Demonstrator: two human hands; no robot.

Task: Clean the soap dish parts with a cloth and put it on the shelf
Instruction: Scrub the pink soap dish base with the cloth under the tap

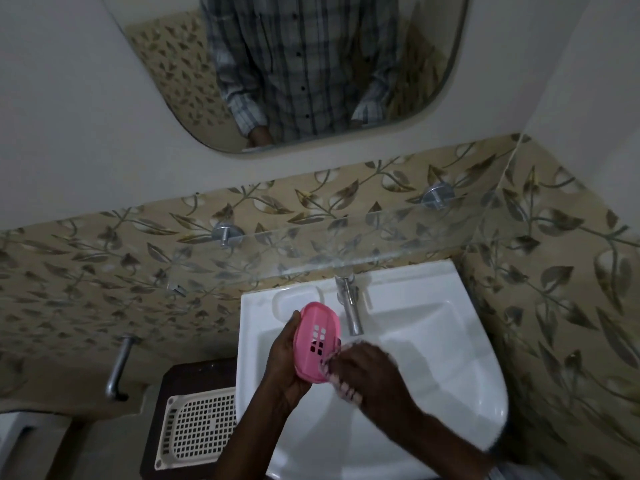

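A pink oval soap dish part with a grid of drain holes is held tilted over the white sink. My left hand grips its left edge and underside. My right hand is closed on a thin, pale checked cloth pressed against the dish's right edge; the cloth is blurred and mostly hidden under the fingers. A clear glass shelf on two metal pegs spans the tiled wall above the tap.
A chrome tap stands just right of the dish. A cream perforated tray lies on a dark stand left of the sink. A metal pipe juts from the wall. A mirror hangs above.
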